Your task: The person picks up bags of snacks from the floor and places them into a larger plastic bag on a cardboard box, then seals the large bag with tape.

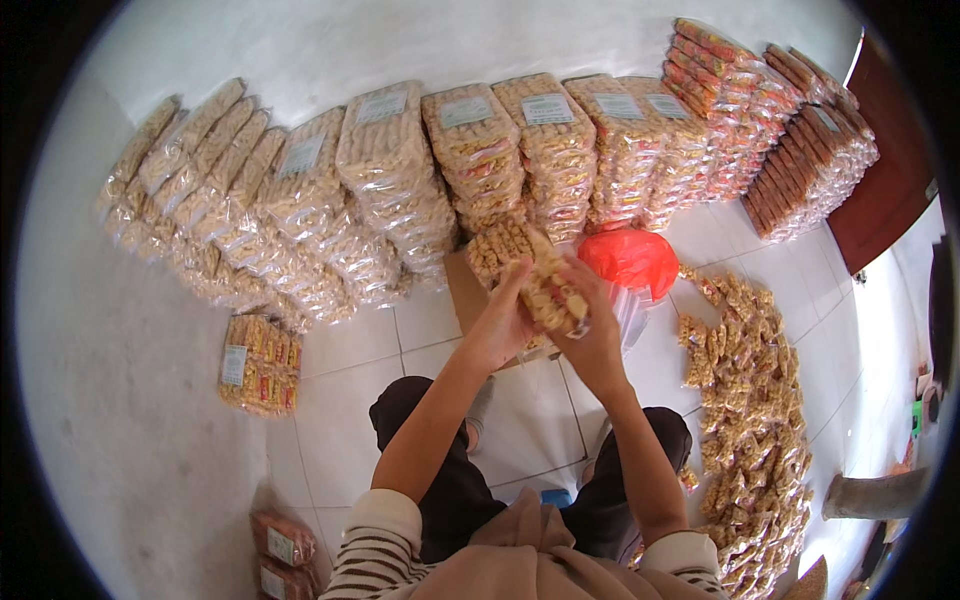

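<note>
Between my left hand [510, 322] and my right hand [596, 319] is a clear plastic pack of light brown snacks [551, 296], tilted and slightly blurred. Both hands grip its sides. Another snack pack [496, 247] lies just beyond it, partly hidden by my left hand and the held pack. Under the hands is a cardboard box [463, 289], mostly covered. To the right of my right hand sits a red plastic bag [634, 262], with clear plastic bags [631, 319] below it.
Tall stacks of packed snacks [390, 150] line the wall. A heap of small snack packets [750, 420] covers the tiled floor [352, 405] at right. One labelled pack [261, 364] lies at left, with reddish packs [281, 540] below. Darker brown packs [810, 165] stand near a dark red door [892, 150].
</note>
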Demonstrator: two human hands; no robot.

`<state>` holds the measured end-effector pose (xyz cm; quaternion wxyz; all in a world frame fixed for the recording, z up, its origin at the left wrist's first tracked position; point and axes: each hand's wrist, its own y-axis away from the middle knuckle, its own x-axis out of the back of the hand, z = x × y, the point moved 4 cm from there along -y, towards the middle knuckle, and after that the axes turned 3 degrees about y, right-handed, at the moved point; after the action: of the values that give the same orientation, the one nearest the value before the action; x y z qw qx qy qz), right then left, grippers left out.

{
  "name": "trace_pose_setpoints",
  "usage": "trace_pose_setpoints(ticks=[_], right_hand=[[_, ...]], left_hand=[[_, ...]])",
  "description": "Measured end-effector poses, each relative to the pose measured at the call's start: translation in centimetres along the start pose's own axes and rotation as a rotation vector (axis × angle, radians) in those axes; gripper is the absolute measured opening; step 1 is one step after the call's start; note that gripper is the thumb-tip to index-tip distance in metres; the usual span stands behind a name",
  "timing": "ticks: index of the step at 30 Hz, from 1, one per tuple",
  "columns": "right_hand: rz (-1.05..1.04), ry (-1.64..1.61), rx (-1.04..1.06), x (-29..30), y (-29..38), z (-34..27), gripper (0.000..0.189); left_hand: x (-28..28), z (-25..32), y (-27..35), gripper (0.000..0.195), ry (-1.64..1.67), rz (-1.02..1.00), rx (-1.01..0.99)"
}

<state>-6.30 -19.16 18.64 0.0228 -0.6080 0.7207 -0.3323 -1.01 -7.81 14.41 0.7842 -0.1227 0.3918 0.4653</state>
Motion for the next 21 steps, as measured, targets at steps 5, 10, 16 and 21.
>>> trace_pose_setpoints(ticks=[5,10,16,21], right_hand=[[-0.179,-0.16,-0.076,-1.0,0.2,-0.6,0.064],[-0.072,-0.32,-0.208,-0.4,0.3,2.6,0.054],[0.234,-0.721,-0.4,0.9,0.1,3.1,0.035],[0.344,-1.149,-0.423,1.7,0.2,3.4,0.035]], left_hand=[[-1.0,0.7,0.8,0.048,0.012,0.209,-0.047],[0.0,1.0,-0.5,0.038,0.29,0.058,-0.313],[1.2,1.2,-0.9,0.032,0.314,0.027,-0.35],[0.5,0.9,-0.9,0.034,0.228,0.053,-0.43]])
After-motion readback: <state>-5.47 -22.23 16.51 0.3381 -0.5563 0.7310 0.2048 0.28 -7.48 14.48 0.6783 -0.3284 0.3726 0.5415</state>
